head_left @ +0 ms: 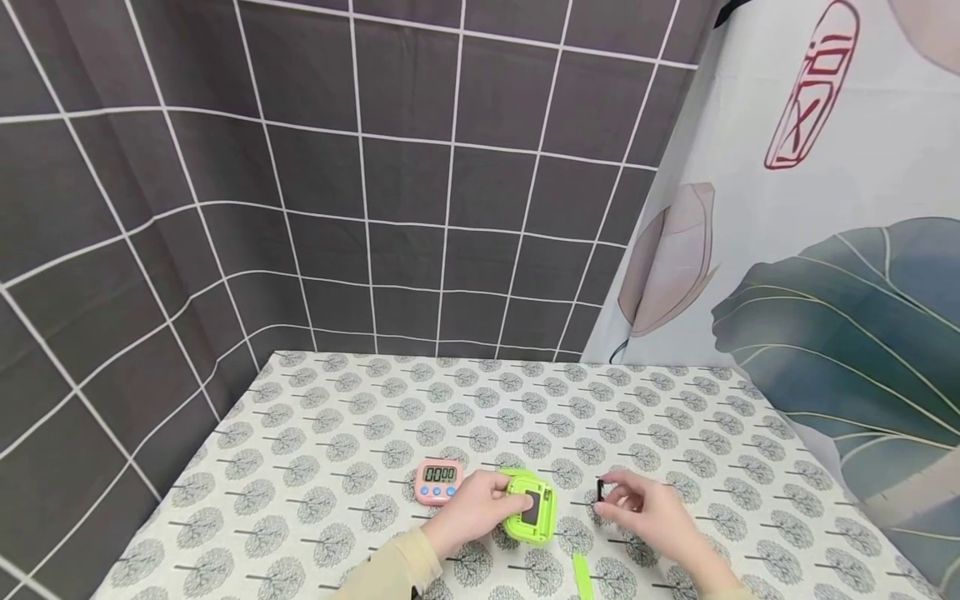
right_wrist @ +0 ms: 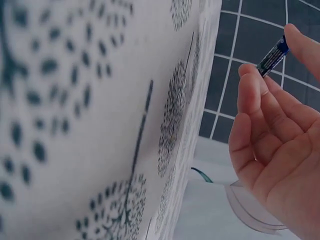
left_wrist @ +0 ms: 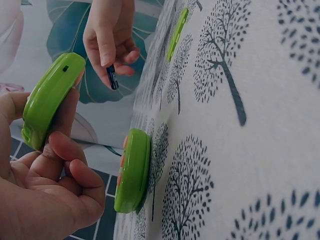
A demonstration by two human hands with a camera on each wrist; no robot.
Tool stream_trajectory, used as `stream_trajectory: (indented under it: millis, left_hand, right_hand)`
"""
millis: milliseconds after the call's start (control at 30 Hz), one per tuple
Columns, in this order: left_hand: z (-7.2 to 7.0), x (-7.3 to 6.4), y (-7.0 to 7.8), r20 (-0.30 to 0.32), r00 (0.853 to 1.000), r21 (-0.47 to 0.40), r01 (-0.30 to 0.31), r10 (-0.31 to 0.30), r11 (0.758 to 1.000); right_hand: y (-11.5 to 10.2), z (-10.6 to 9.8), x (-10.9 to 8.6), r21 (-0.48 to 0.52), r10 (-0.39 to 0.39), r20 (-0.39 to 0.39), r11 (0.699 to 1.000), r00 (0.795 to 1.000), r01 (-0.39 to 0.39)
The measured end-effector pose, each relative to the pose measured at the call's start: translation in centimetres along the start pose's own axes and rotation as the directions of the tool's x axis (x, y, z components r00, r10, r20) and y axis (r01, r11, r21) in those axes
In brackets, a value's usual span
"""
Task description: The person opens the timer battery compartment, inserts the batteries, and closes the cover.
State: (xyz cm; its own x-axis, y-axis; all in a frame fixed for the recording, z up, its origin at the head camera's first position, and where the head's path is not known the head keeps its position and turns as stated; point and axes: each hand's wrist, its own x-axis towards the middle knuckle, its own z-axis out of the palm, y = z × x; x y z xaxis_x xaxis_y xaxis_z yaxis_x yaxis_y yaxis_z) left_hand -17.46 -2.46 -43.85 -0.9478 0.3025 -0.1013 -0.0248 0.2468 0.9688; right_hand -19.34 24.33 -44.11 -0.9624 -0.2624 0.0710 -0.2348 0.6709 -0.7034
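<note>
My left hand (head_left: 480, 507) holds a lime-green digital timer (head_left: 547, 518) above the table, its back turned up and its battery compartment uncovered. The thumb lies across a dark patch on that back. To the right, my right hand (head_left: 651, 510) pinches a small dark cylindrical battery (right_wrist: 273, 58) between thumb and fingertips, apart from the timer. A narrow green battery cover (head_left: 582, 575) lies on the cloth between the hands, nearer the front. In the left wrist view a second green timer (left_wrist: 133, 171) with orange buttons rests on the table below the held one.
A pink timer (head_left: 438, 481) with blue buttons, reading 00:00, lies left of my left hand. The table is covered by a tree-print cloth (head_left: 337, 467). A dark gridded curtain (head_left: 405, 183) hangs behind, and a leaf-patterned white curtain (head_left: 840, 275) hangs on the right.
</note>
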Motion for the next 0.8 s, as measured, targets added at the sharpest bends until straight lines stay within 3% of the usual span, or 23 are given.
stream_trajectory:
  millis: [400,600,800]
  left_hand:
    - [0.2,0.1,-0.4,-0.015,1.000,-0.003,-0.004,0.004,1.000]
    - [0.1,0.0,-0.4,-0.015,1.000,0.011,-0.020,0.020,1.000]
    - [0.1,0.0,-0.4,-0.008,0.999,-0.011,-0.040,0.040,0.999]
  right_hand:
    - [-2.2,1.2,-1.3,0.016,-0.123,-0.067,0.992,0.990,0.125]
    - [-3.5,1.7,-1.7,-0.002,-0.248,-0.119,0.968,0.962,0.249]
    - [-4.5,2.0,-1.8,-0.031,-0.327,-0.102,0.945,0.940,0.325]
